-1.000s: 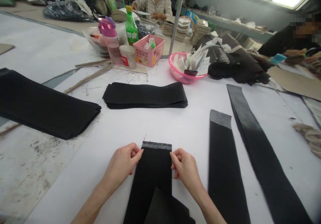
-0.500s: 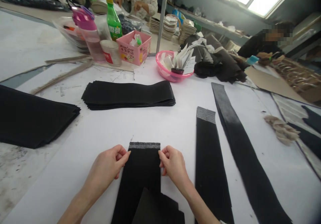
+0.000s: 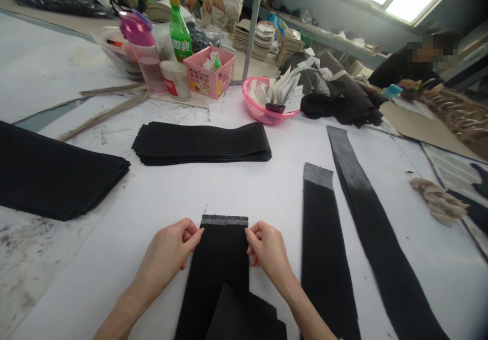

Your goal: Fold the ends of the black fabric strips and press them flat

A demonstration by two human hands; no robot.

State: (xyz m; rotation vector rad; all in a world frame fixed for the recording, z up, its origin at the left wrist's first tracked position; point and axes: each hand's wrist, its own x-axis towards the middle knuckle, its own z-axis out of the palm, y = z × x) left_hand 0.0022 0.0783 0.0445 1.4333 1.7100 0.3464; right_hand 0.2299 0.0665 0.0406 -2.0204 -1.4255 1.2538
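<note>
A black strip of fabric-like material (image 3: pixel 221 258) lies on the white table in front of me, a speckled grey band (image 3: pixel 224 220) across its far end. My left hand (image 3: pixel 165 253) pinches its left edge just below that band, thumb against fingers. On the opposite edge my right hand (image 3: pixel 270 248) pinches the strip at about the same height. A folded or separate dark piece (image 3: pixel 240 312) covers the strip nearer to me. To the right lie a stack of black strips with stepped grey ends (image 3: pixel 318 175) and a longer black strip with a greyish far end (image 3: pixel 337 142).
Black stacks lie beyond my hands (image 3: pixel 202 144) and at the left (image 3: pixel 57 172). Farther back stand a pink basket (image 3: pixel 270 114), a pink box (image 3: pixel 209 75), a green bottle (image 3: pixel 180 35) and a metal pole (image 3: pixel 253 27). A crumpled cloth (image 3: pixel 438 203) lies right. Two people sit beyond.
The whole view has shifted slightly, so things appear a little farther right. Both hands keep their pinch on the strip's edges. The far person's hands have moved a little.
</note>
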